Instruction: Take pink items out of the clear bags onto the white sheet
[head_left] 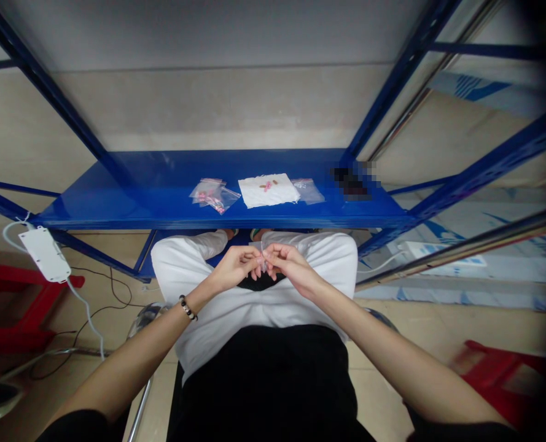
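Above my lap, my left hand (244, 265) and my right hand (287, 263) meet with fingers pinched together. Between them is a small clear plastic bag (264, 265), mostly covered by my fingers; its contents cannot be made out. In front of my knees, on the blue shelf (153, 184), lies a white cloth (254, 195) with small pink and brown pieces (268, 185) on it. To its left rest several clear zip bags (215, 195) holding pink and red items. Another clear bag (310, 191) touches the cloth's right edge.
A blurred-out dark object (350, 184) lies at the shelf's right end. Blue uprights (387, 86) frame the shelf. A white power strip (46, 253) hangs at the left with its cord. Red stools (19, 307) stand on the floor, and cables run across it.
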A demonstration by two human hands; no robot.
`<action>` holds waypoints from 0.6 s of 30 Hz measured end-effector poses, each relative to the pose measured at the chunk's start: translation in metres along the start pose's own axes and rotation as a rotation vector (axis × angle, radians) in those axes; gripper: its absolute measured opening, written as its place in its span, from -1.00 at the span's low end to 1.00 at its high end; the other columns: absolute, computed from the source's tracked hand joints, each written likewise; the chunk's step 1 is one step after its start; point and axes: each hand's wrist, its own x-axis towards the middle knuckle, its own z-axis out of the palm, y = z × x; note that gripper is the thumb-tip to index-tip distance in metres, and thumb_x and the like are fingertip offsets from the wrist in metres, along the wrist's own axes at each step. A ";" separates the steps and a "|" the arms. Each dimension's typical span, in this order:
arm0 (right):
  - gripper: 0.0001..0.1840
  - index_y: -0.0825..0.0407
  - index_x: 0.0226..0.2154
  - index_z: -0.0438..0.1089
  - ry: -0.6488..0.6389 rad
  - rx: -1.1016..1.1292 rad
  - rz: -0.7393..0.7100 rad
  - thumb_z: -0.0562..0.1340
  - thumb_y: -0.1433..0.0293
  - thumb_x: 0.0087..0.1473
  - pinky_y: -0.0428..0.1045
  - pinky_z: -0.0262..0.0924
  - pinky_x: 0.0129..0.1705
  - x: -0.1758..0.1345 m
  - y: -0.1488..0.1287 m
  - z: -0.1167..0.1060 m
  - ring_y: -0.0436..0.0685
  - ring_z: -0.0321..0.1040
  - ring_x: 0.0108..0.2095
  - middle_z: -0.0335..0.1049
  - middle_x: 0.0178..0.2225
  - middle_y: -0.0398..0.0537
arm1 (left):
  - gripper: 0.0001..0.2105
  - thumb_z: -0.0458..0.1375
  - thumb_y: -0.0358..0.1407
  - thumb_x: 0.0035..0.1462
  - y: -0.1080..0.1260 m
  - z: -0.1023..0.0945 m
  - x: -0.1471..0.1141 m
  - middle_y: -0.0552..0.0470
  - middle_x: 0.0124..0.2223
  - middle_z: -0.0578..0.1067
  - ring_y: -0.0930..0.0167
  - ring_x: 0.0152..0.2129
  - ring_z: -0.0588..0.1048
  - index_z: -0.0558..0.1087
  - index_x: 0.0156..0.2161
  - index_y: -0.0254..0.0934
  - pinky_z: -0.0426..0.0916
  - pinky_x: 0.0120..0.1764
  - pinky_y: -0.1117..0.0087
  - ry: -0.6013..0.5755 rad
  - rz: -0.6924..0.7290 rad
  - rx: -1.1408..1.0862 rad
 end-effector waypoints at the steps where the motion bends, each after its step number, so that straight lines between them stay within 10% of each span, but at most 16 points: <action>1: -0.69 0.05 -0.44 0.37 0.012 -0.059 -0.035 0.33 0.16 0.06 -0.12 0.13 -0.55 0.001 0.000 0.000 -0.04 0.23 -0.61 0.35 -0.58 -0.17 | -0.71 0.16 -0.16 0.21 0.001 0.001 0.000 0.01 -0.52 0.48 0.51 -0.62 0.43 0.44 -0.39 -0.38 0.32 -0.50 0.51 0.020 -0.002 0.003; 13: -0.82 0.02 -0.59 0.21 0.290 -0.829 -0.298 0.21 0.44 -0.03 -0.10 -0.05 -0.50 0.008 0.000 -0.012 -0.03 0.11 -0.59 0.17 -0.65 -0.25 | -0.89 0.12 -0.42 0.01 -0.001 -0.005 0.003 0.12 -0.61 0.42 0.51 -0.66 0.38 0.41 -0.51 -0.30 0.17 -0.51 0.50 0.374 0.011 0.498; 18: -0.73 -0.01 -0.16 0.28 0.264 -0.890 -0.338 0.22 0.39 0.02 -0.08 0.12 -0.39 0.000 0.001 -0.001 0.04 0.32 -0.48 0.40 -0.39 -0.17 | -0.82 0.09 -0.36 0.13 -0.001 0.009 -0.008 0.14 -0.59 0.38 0.51 -0.63 0.33 0.36 -0.50 -0.26 0.11 -0.46 0.45 0.336 0.207 0.899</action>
